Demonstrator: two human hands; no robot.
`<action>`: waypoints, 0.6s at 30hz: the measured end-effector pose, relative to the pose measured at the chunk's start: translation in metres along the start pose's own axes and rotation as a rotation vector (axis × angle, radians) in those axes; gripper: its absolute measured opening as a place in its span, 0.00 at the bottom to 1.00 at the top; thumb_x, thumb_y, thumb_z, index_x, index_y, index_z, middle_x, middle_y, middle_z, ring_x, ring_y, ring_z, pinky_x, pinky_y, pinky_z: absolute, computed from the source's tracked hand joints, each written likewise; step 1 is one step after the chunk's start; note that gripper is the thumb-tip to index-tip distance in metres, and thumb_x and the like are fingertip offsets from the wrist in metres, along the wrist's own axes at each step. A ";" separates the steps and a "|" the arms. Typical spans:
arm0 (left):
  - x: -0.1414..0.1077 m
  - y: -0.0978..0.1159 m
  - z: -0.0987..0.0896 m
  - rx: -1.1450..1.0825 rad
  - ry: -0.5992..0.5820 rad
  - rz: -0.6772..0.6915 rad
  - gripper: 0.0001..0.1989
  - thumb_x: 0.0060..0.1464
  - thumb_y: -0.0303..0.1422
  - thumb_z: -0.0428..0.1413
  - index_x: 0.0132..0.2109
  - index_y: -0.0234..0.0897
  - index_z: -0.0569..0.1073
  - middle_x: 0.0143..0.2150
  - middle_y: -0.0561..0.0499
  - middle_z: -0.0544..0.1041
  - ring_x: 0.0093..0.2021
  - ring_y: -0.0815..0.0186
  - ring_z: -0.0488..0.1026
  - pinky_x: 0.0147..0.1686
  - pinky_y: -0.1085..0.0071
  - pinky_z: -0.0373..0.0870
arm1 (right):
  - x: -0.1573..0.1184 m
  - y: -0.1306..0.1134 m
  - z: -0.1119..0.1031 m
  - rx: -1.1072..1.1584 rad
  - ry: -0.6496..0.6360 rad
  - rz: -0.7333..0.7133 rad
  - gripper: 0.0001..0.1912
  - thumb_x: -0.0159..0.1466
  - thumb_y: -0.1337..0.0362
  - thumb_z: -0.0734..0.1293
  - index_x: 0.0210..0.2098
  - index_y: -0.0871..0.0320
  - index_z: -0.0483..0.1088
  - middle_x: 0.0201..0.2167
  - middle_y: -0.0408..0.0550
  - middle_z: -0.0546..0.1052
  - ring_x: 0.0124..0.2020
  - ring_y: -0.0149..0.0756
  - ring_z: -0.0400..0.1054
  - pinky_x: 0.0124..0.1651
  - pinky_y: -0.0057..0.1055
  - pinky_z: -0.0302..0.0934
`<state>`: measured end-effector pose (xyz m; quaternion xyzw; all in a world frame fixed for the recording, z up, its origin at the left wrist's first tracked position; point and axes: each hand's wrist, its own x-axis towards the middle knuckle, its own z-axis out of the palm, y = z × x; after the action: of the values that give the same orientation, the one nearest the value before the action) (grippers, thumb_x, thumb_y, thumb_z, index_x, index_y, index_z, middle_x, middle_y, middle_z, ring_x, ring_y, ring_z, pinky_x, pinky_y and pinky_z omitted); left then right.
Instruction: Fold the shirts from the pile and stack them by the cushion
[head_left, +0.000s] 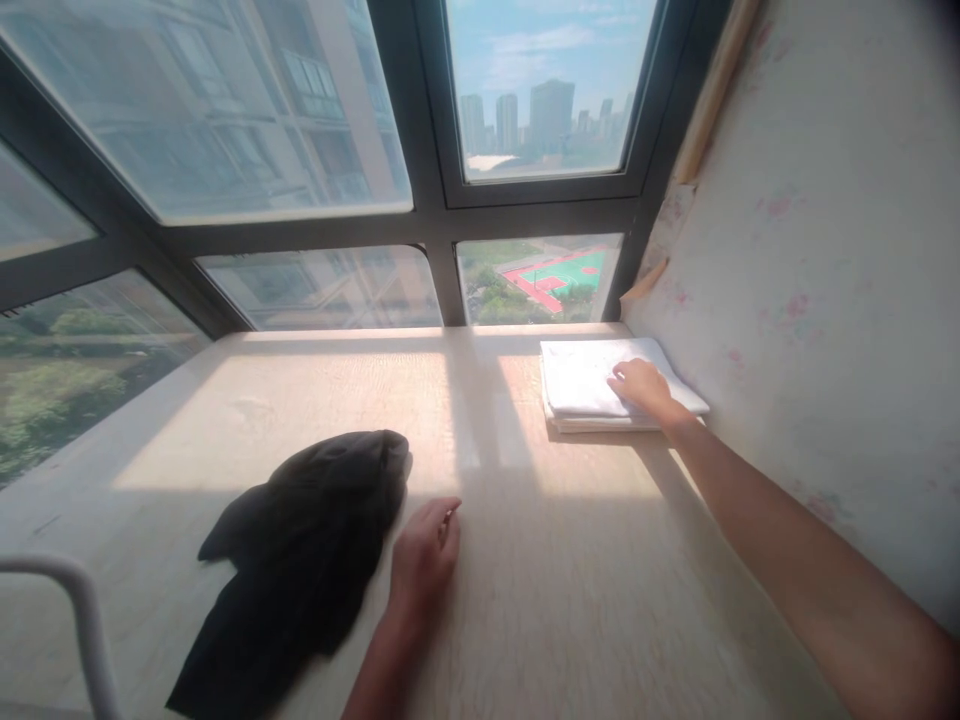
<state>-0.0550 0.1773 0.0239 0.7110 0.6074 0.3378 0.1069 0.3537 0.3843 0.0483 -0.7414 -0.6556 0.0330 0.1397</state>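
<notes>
My right hand (640,386) reaches out to a folded white cloth (574,375) that lies on top of a flat white stack. Its bent fingers rest on the cloth's upper face, and no fold shows pinched between them. Nearer to me, my left hand (425,550) is low over the pale surface, loosely curled, a small gap between thumb and forefinger and nothing held. Just left of it lies a black garment (315,550), rumpled and partly folded; hand and garment look very close, and I cannot tell whether they touch.
The pale, wood-grained surface (495,600) runs up to dark-framed windows (431,235). A wall with floral paper (810,250) borders the right side, its edge peeling near the window. At the lower left stands a curved white metal rail (82,610).
</notes>
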 end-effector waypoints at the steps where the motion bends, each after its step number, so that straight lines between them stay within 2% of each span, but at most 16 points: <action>1: -0.002 0.004 0.011 -0.011 -0.054 0.000 0.10 0.61 0.34 0.51 0.41 0.44 0.78 0.39 0.48 0.80 0.39 0.60 0.78 0.39 0.66 0.71 | 0.003 -0.003 0.001 -0.022 -0.029 0.004 0.11 0.61 0.66 0.65 0.38 0.63 0.78 0.37 0.59 0.79 0.40 0.42 0.70 0.42 0.33 0.59; 3: -0.004 0.007 0.023 -0.040 -0.114 -0.022 0.10 0.62 0.35 0.51 0.39 0.43 0.78 0.37 0.47 0.79 0.37 0.61 0.77 0.36 0.67 0.69 | 0.007 -0.007 0.000 -0.059 -0.072 0.005 0.10 0.61 0.67 0.65 0.34 0.63 0.78 0.34 0.59 0.78 0.35 0.40 0.70 0.37 0.32 0.56; 6: -0.004 0.004 0.024 -0.090 -0.136 -0.055 0.11 0.63 0.35 0.50 0.40 0.42 0.77 0.38 0.47 0.79 0.39 0.61 0.76 0.39 0.67 0.69 | 0.010 -0.007 -0.007 -0.092 -0.082 0.005 0.11 0.62 0.68 0.64 0.34 0.64 0.79 0.35 0.60 0.79 0.33 0.39 0.69 0.34 0.32 0.53; 12: -0.004 -0.002 0.018 -0.148 -0.155 -0.066 0.10 0.63 0.34 0.50 0.41 0.40 0.76 0.40 0.47 0.78 0.41 0.61 0.75 0.42 0.66 0.68 | 0.013 0.006 -0.029 -0.098 0.007 -0.006 0.14 0.66 0.65 0.61 0.42 0.60 0.77 0.45 0.56 0.77 0.41 0.39 0.69 0.37 0.32 0.54; 18: -0.005 0.000 0.019 -0.169 -0.164 -0.072 0.11 0.64 0.34 0.49 0.42 0.39 0.75 0.41 0.48 0.78 0.42 0.61 0.75 0.44 0.64 0.68 | 0.018 0.013 -0.042 -0.083 0.028 -0.052 0.16 0.69 0.62 0.58 0.45 0.60 0.76 0.48 0.57 0.76 0.46 0.41 0.68 0.43 0.32 0.57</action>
<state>-0.0433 0.1777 0.0077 0.7024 0.5911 0.3244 0.2282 0.3787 0.3937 0.0879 -0.7295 -0.6736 -0.0082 0.1188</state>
